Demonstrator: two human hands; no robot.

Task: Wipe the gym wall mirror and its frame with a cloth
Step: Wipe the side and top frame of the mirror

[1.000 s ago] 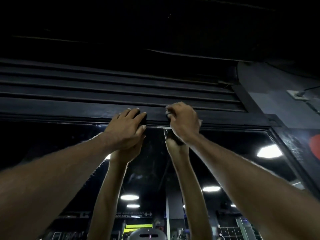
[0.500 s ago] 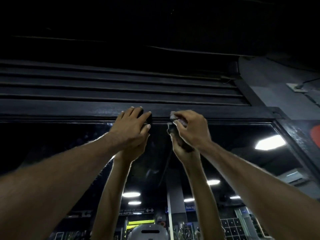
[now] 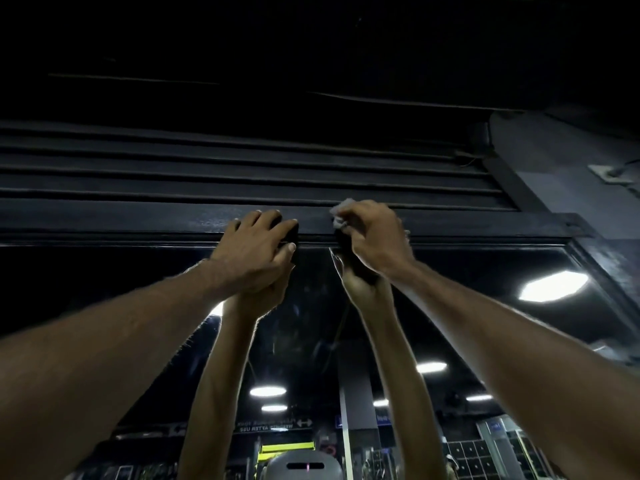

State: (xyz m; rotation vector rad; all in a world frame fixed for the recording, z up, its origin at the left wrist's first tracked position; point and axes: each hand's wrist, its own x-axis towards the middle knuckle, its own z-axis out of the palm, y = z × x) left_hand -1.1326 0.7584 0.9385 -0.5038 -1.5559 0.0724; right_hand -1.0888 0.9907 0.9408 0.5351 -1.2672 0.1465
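Observation:
The wall mirror (image 3: 467,327) fills the lower half of the view, dark and reflecting my raised arms. Its black top frame (image 3: 138,221) runs across the middle. My right hand (image 3: 375,239) grips a small grey cloth (image 3: 341,211) and holds it against the top frame, just right of centre. My left hand (image 3: 258,249) rests flat on the frame beside it, fingers spread and straight, a short gap between the two hands. Most of the cloth is hidden inside the right fist.
Black horizontal slats (image 3: 207,168) sit above the frame. The frame's right upright (image 3: 609,271) slopes down at the far right, beside a grey wall (image 3: 554,161). Ceiling lights (image 3: 552,285) and gym equipment show as reflections in the mirror.
My right hand with the cloth has shifted right along the top frame, and the cloth now shows above the fingers. My left hand has also slid a little right on the frame.

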